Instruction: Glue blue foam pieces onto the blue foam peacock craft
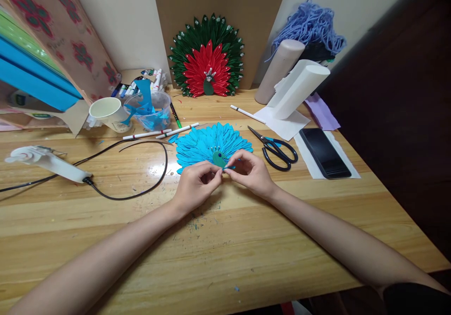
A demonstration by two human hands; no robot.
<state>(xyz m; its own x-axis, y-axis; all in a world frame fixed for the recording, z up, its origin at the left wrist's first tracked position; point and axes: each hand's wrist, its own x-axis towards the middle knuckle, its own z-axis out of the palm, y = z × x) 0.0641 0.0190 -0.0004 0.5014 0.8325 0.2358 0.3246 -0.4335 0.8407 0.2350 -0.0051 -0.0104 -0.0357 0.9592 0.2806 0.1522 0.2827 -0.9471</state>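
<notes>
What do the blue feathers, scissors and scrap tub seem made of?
Feathers: matte, perhaps crepe paper or cloth; creases show. Scissors: probably metal, with thin, dark blades; smooth black handles could be plastic. Tub: apparently glossy clear plastic; blue scraps show through.

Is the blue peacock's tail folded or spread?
Spread: the tail fans its blue strips in a wide arc around the green body, though the left hand and right hand hide some lower strips.

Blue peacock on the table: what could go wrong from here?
The tiny blue piece between the left hand and right hand might slip. The black cord loops near the left hand; a snag could drag the glue gun. The scissors lie near the right hand, which might knock them.
</notes>
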